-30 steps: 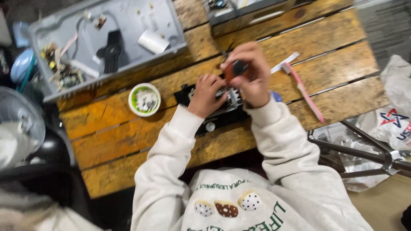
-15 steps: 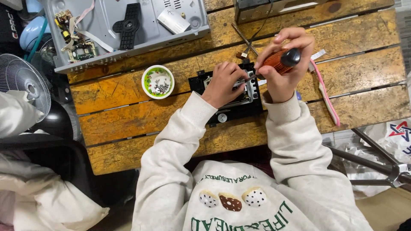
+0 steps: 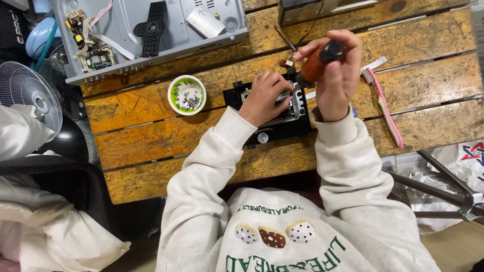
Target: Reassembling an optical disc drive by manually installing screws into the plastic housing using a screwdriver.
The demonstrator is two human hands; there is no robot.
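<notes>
My right hand's (image 3: 339,75) fingers are curled tight around the screwdriver (image 3: 315,63), its tip angled down onto the black drive (image 3: 269,118) on the bench (image 3: 151,136). My left hand (image 3: 262,95) lies on the drive, fingers bent and pressed to its metal top. The screw bowl (image 3: 187,94) sits left of the drive, a toothbrush (image 3: 383,103) right of it.

This looks like a fix-it workshop: a worn wooden workbench (image 3: 151,136) holds an opened machine case (image 3: 166,35) with its wires showing and a small bowl of screws (image 3: 187,94).
</notes>
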